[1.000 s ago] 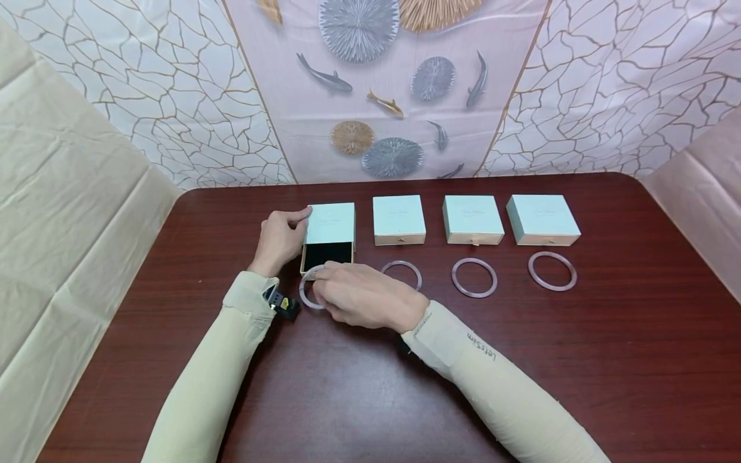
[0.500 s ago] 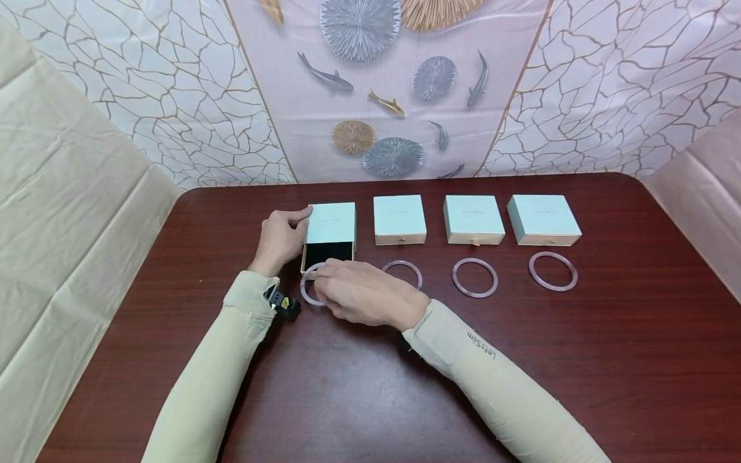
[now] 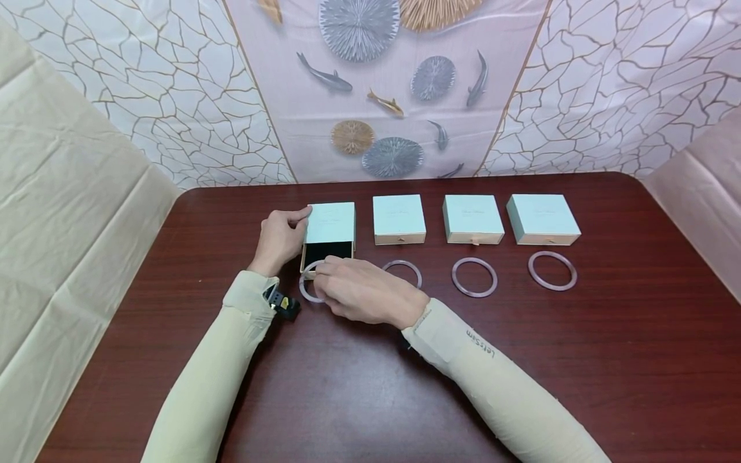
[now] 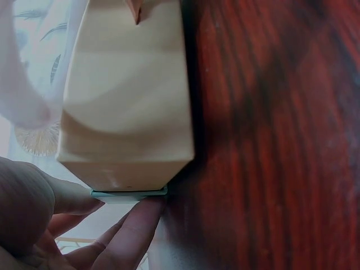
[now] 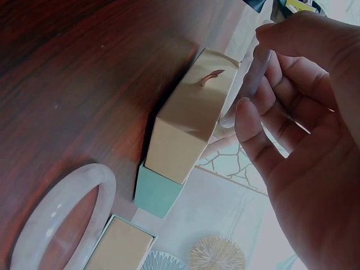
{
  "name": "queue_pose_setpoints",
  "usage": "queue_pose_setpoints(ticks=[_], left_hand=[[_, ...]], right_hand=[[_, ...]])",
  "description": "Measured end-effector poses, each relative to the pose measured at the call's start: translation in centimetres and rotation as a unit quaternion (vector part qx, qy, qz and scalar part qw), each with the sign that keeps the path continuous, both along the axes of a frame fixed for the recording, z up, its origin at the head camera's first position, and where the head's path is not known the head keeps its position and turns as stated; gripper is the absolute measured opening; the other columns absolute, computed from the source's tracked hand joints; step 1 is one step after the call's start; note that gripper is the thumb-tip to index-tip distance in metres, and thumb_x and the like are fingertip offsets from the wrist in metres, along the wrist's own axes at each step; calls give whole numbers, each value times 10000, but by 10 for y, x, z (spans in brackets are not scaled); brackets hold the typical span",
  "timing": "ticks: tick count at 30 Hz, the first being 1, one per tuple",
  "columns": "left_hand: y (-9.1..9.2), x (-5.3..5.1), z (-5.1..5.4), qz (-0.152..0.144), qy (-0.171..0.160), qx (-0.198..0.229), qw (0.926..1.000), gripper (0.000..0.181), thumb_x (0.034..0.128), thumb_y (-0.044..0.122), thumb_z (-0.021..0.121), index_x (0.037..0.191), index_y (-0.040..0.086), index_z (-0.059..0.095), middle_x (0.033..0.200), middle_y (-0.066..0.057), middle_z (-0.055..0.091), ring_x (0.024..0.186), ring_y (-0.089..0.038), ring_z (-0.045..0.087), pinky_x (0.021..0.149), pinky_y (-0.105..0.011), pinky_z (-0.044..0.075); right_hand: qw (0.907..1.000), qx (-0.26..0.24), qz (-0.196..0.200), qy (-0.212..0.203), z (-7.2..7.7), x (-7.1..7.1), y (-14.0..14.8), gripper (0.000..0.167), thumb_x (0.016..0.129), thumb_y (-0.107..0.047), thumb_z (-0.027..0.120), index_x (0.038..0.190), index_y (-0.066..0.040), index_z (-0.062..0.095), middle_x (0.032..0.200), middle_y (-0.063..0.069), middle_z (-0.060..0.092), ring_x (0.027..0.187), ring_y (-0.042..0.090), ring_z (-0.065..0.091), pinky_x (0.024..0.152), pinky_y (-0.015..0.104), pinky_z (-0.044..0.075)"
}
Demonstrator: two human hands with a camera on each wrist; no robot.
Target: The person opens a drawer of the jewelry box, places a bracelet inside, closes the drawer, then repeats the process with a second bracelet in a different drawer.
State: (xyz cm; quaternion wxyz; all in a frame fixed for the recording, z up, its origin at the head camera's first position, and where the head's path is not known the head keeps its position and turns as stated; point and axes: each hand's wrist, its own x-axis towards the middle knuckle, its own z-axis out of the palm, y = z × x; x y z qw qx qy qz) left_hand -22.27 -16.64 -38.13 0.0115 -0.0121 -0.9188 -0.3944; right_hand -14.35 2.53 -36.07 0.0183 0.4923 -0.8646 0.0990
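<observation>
A mint-green drawer box stands leftmost in the row, its black-lined drawer pulled partway out towards me. My left hand holds the sleeve by its left side; the left wrist view shows thumb and fingers about its mint edge, below the beige drawer front. Between the thumb and fingers of my right hand is a pale lilac bangle, tilted over the drawer's front edge. The hand hides the bangle's right part in the head view. In the right wrist view, the pinched bangle is beside the drawer.
Three more mint boxes, a near one, a middle one and a far-right one, stand closed to the right. Before each lies a bangle: one partly behind my right hand, another, and the last. A patterned cloth hangs behind the table.
My right hand and its bangle have shifted slightly away from me, further over the drawer. The left hand and the boxes have stayed put.
</observation>
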Motion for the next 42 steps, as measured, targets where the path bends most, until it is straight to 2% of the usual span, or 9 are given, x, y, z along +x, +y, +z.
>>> queue_pose_setpoints(ticks=[14,25,29,37,42], left_hand=[[0,0,0,27,-36,-35,10000,371,1057,211,512,1409,213,627,469,43,492,395,-121,347,443,-242,335],[1,-1,0,32,9,-112,9999,366,1053,210,523,1402,211,636,464,32,485,392,-118,302,442,-244,313],[1,-1,-1,49,21,-137,9999,365,1051,213,527,1400,216,636,485,6,512,397,-121,295,446,-248,316],[1,-1,-1,76,44,-132,9999,365,1053,215,523,1401,213,635,633,-97,623,403,-121,293,452,-249,317],[1,0,-1,76,42,-145,9999,365,1053,212,522,1401,212,635,588,-72,603,394,-119,278,444,-248,309]], right_hand=[[9999,-132,28,89,-2,-2,0,130,934,-80,657,858,-183,636,870,-62,565,914,111,538,817,230,466],[9997,-167,20,165,-3,-4,2,118,920,-74,664,870,-180,647,874,-59,567,904,120,532,809,239,468],[9995,-207,33,238,-3,-5,2,97,931,-85,664,894,-174,666,891,-57,581,904,124,542,805,241,470],[9989,-356,53,306,-5,-7,2,79,942,-84,656,910,-153,676,902,-47,590,898,130,543,807,250,470],[9985,-435,54,319,-6,-7,3,86,944,-79,655,912,-157,673,903,-51,590,891,133,538,800,256,466]])
